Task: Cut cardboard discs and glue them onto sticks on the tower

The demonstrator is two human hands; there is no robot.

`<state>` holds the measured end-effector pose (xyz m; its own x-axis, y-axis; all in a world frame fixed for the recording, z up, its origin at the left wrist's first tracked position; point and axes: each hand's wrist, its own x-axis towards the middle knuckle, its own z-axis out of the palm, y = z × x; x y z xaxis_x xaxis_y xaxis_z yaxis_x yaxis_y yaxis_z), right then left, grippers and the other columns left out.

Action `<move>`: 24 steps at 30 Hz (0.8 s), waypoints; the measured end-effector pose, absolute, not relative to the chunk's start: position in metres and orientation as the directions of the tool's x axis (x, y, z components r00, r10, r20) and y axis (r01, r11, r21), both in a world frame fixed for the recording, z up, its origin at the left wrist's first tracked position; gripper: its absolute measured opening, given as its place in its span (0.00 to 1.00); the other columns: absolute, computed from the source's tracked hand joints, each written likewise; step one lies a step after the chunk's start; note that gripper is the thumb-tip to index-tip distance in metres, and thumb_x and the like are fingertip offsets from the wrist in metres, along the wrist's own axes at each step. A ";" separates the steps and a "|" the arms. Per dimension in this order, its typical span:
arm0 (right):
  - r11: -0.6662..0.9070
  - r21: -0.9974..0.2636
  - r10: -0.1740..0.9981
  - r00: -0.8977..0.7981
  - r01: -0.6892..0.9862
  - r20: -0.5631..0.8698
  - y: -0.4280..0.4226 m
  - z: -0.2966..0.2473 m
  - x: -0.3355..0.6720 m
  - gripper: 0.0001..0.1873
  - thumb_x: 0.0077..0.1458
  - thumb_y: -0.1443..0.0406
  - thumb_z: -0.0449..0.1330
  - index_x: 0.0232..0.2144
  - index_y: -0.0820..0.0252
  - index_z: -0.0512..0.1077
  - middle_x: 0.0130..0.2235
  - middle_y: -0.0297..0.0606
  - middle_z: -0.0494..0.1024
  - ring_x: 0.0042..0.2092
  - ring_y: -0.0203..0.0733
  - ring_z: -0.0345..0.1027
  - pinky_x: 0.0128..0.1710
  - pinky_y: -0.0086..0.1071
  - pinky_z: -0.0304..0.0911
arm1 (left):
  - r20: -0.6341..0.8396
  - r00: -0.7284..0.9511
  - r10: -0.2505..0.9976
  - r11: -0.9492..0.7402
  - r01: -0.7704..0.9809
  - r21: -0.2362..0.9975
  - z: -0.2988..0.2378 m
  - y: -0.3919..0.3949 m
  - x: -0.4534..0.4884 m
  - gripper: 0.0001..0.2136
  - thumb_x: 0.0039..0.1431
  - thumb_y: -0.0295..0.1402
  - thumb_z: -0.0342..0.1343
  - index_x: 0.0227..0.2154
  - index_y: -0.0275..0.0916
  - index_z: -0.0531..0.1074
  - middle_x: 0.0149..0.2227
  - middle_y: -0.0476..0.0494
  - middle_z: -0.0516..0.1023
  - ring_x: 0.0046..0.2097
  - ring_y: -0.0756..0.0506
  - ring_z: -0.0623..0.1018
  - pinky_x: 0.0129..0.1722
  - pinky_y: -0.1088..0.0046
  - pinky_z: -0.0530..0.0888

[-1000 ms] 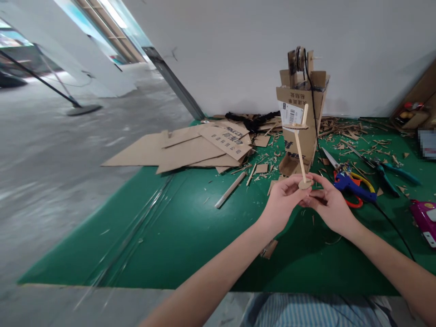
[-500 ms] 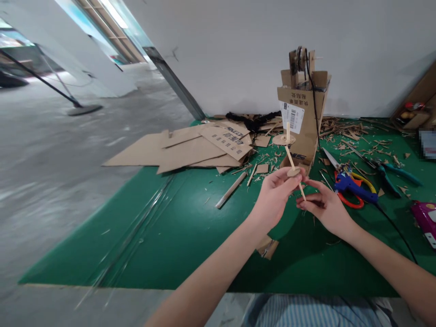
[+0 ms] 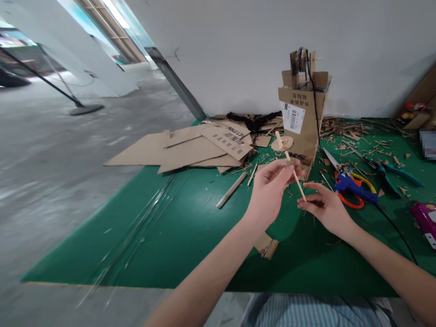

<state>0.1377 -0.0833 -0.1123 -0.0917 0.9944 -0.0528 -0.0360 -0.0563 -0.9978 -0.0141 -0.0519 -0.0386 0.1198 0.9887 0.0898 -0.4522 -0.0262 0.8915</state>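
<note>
My left hand [image 3: 272, 188] is closed, pinching a small cardboard disc [image 3: 290, 161] threaded on a thin wooden stick [image 3: 298, 182]. Farther up the stick sits a larger round cardboard disc [image 3: 276, 144], with the stick's top end poking out above it. My right hand [image 3: 322, 206] grips the lower end of the stick between thumb and fingers. The stick leans to the left at its top. Just behind stands a tall cardboard box [image 3: 304, 120] with a label, topped by a spool [image 3: 301, 59] with a black cord.
Scissors [image 3: 357, 200], a blue glue gun [image 3: 354, 187] and teal-handled pliers [image 3: 391, 177] lie at the right. Cardboard sheets [image 3: 190, 152] are piled at the back left, near a glue stick [image 3: 231, 190]. Scraps litter the green table [image 3: 163, 245]. A purple object [image 3: 425, 220] is at the right edge.
My left hand has moved up and slightly left with the small disc, closer to the larger one. The stick's top has tipped left and down. My right hand has barely moved.
</note>
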 end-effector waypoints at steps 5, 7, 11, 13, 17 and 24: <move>-0.098 -0.995 0.988 -0.123 -0.024 -0.094 -0.083 -0.112 0.139 0.22 0.48 0.59 0.68 0.46 0.54 0.70 0.33 0.37 0.86 0.41 0.50 0.83 0.48 0.46 0.76 | 0.119 0.082 0.990 -0.076 -0.406 0.911 -0.031 -0.049 -0.018 0.06 0.50 0.38 0.69 0.30 0.43 0.81 0.38 0.47 0.83 0.35 0.47 0.81 0.38 0.69 0.78; -0.112 -0.993 0.985 -0.139 -0.037 -0.106 -0.083 -0.112 0.139 0.22 0.48 0.60 0.68 0.46 0.54 0.70 0.34 0.36 0.85 0.40 0.49 0.82 0.48 0.45 0.76 | 0.155 0.074 0.985 -0.112 -0.404 0.908 -0.028 -0.048 -0.019 0.07 0.50 0.38 0.70 0.30 0.42 0.82 0.38 0.47 0.83 0.35 0.48 0.81 0.37 0.70 0.77; -0.133 -0.988 0.981 -0.154 -0.073 -0.121 -0.084 -0.110 0.138 0.23 0.47 0.60 0.69 0.46 0.54 0.70 0.33 0.36 0.85 0.42 0.49 0.82 0.48 0.45 0.76 | 0.172 0.074 0.982 -0.129 -0.394 0.910 -0.025 -0.045 -0.018 0.07 0.51 0.37 0.70 0.30 0.41 0.81 0.38 0.45 0.83 0.35 0.48 0.81 0.36 0.71 0.76; -0.139 -0.986 0.980 -0.153 -0.090 -0.124 -0.084 -0.108 0.138 0.23 0.47 0.60 0.70 0.45 0.55 0.70 0.32 0.36 0.85 0.42 0.49 0.82 0.48 0.45 0.76 | 0.172 0.073 0.982 -0.132 -0.381 0.915 -0.024 -0.044 -0.018 0.08 0.51 0.38 0.69 0.30 0.40 0.80 0.37 0.46 0.82 0.34 0.48 0.81 0.37 0.70 0.77; -0.117 -0.990 0.985 -0.137 -0.083 -0.105 -0.085 -0.107 0.138 0.24 0.47 0.59 0.70 0.46 0.56 0.71 0.33 0.37 0.85 0.42 0.50 0.82 0.48 0.45 0.76 | 0.169 0.102 0.980 -0.138 -0.258 0.956 -0.025 -0.041 -0.022 0.11 0.53 0.40 0.68 0.34 0.38 0.77 0.37 0.45 0.79 0.35 0.48 0.80 0.38 0.71 0.77; -0.087 -0.992 0.985 -0.159 -0.088 -0.072 -0.084 -0.107 0.142 0.23 0.49 0.56 0.69 0.46 0.55 0.70 0.36 0.38 0.85 0.39 0.48 0.82 0.44 0.44 0.79 | 0.518 -0.018 0.855 -0.518 -0.036 0.855 -0.024 -0.025 -0.039 0.17 0.57 0.33 0.64 0.48 0.48 0.68 0.53 0.44 0.73 0.48 0.45 0.80 0.47 0.69 0.77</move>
